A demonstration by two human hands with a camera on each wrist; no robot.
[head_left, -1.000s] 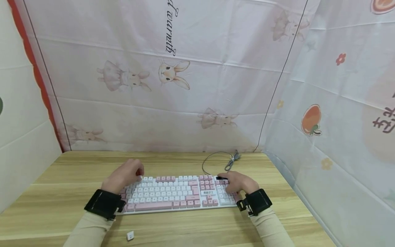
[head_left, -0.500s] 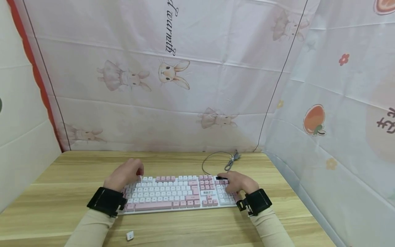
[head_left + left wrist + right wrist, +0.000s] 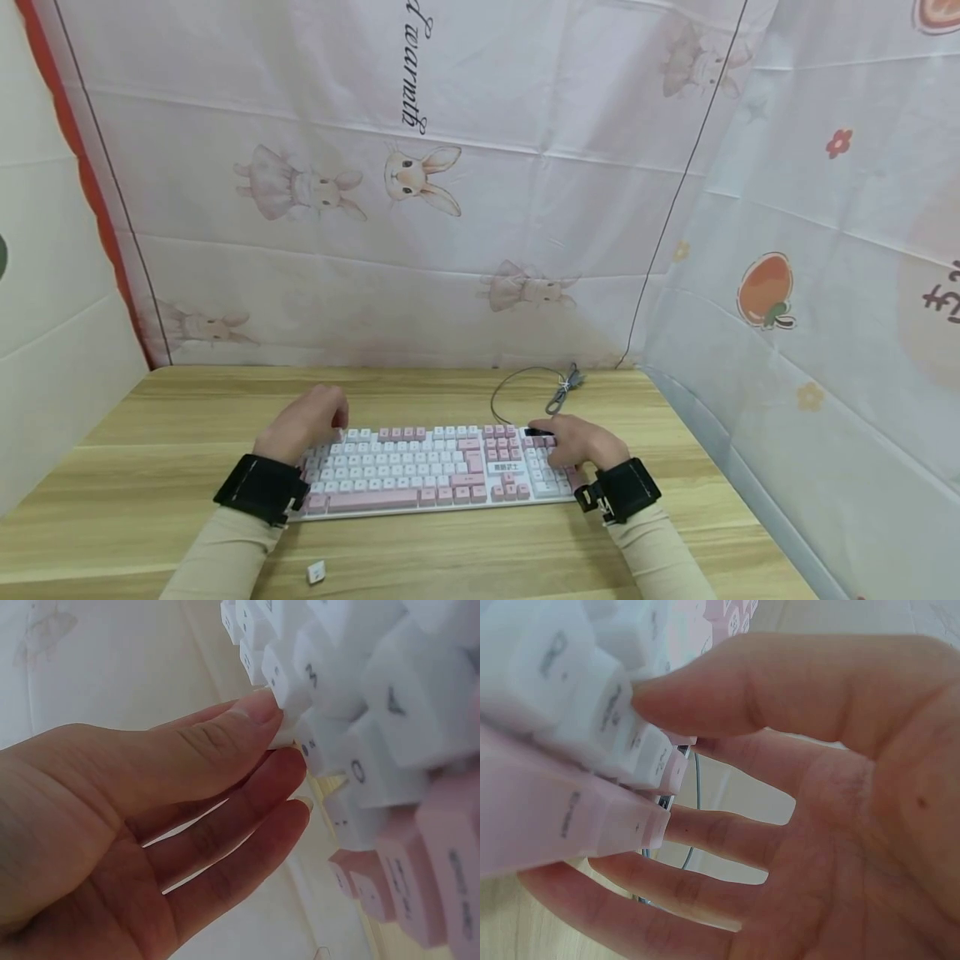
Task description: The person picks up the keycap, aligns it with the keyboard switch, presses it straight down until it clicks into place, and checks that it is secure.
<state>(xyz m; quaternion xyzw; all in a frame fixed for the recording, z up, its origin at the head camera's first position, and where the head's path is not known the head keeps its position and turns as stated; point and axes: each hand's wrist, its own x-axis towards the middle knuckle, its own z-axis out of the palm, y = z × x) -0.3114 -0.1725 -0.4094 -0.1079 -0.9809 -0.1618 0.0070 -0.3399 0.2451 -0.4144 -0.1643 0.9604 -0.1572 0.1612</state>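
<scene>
A white and pink keyboard (image 3: 390,472) lies on the wooden table. At its far left corner my left hand (image 3: 303,423) has thumb and forefinger together on a small white keycap (image 3: 283,736), mostly covered by the fingers in the left wrist view; the other fingers are bent loosely beside it. Around the keyboard's right end, my right hand (image 3: 583,442) holds on, thumb on the number-pad keys (image 3: 615,712) and fingers reaching past the far and right edges. A loose white keycap (image 3: 316,572) lies on the table in front of the keyboard.
Behind the keyboard, a grey cable (image 3: 558,396) lies tied in a bundle near the back of the wooden table (image 3: 450,554). Printed cloth (image 3: 480,233) hangs behind the table, with more cloth at both sides.
The left wrist has shifted very slightly to the right, while the left fingers stay at the same corner. My right hand and the keyboard hold still.
</scene>
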